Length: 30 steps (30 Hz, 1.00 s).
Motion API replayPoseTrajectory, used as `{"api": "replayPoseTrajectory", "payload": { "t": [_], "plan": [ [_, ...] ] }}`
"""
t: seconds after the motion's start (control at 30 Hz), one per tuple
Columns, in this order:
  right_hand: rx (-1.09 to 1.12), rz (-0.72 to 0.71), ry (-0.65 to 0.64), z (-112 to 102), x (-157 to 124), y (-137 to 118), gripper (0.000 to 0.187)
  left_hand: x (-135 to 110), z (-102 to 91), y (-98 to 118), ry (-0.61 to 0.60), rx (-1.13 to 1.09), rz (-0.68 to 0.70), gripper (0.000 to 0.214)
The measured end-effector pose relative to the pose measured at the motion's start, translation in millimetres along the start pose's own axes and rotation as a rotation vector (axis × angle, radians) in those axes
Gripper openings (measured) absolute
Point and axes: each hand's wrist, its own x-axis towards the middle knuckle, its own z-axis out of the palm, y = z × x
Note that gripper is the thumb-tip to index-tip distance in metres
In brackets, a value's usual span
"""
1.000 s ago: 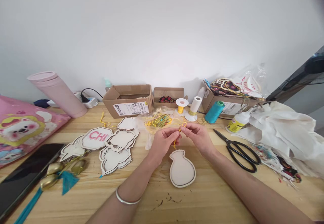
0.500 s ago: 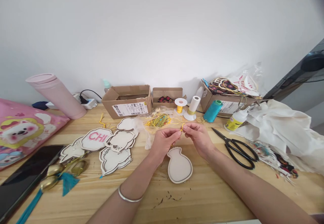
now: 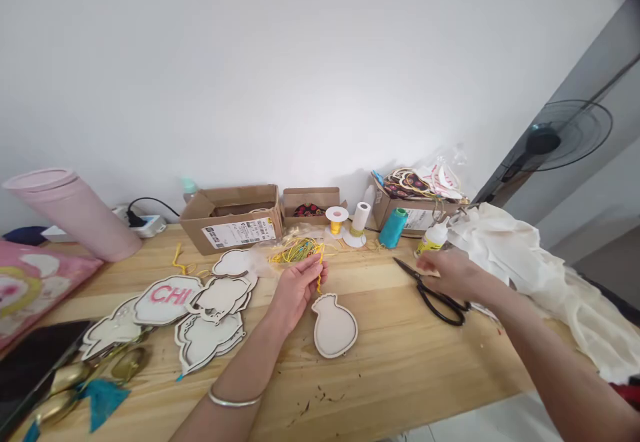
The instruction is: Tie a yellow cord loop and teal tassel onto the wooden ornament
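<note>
My left hand point(image 3: 303, 282) pinches a yellow cord point(image 3: 320, 275) between thumb and fingers. The cord runs down to the top of a pouch-shaped wooden piece point(image 3: 336, 327) with a pale face and raised rim, which lies flat on the table. Over to the right, my right hand point(image 3: 450, 272) is over the black-handled scissors point(image 3: 440, 301), just in front of a glue bottle point(image 3: 433, 237). Its fingers are blurred and partly hidden, so whether they touch either thing does not show.
Several shaped wooden pieces point(image 3: 220, 295) lie left of my left hand. Cardboard boxes point(image 3: 240, 212), a yellow thread spool point(image 3: 337, 222) and a teal thread cone point(image 3: 393, 227) stand along the wall. White fabric point(image 3: 520, 262) heaps at the right. A phone point(image 3: 40, 355) lies far left.
My right hand has let go of the yellow cord and moved right to the scissors and glue bottle. My left hand keeps the cord. The view has turned to the right.
</note>
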Motion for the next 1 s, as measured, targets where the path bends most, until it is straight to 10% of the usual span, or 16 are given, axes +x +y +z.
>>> {"api": "replayPoseTrajectory", "payload": {
  "t": [0.17, 0.33, 0.6, 0.77, 1.0],
  "plan": [
    [-0.246, 0.126, -0.006, 22.2, -37.6, 26.6, 0.020, 1.0, -1.9, -4.2, 0.034, -0.051, -0.036, 0.022],
    [0.056, 0.155, 0.143, 24.3, -45.2, 27.6, 0.029, -1.6, -1.6, -5.1, 0.053, -0.102, -0.021, 0.018],
    [1.017, -0.248, -0.009, 9.7, -51.6, -79.9, 0.047, -2.4, 0.2, -4.4, 0.109, -0.166, -0.021, 0.013],
    [0.940, -0.386, -0.064, 34.3, -8.9, -121.3, 0.043, -5.3, 0.2, -2.1, 0.112, -0.238, -0.040, 0.009],
    [0.382, -0.581, 0.229, 64.5, 19.5, -116.7, 0.037, -1.4, -1.5, 8.6, 0.184, -0.396, -0.131, 0.006]
  ]
}}
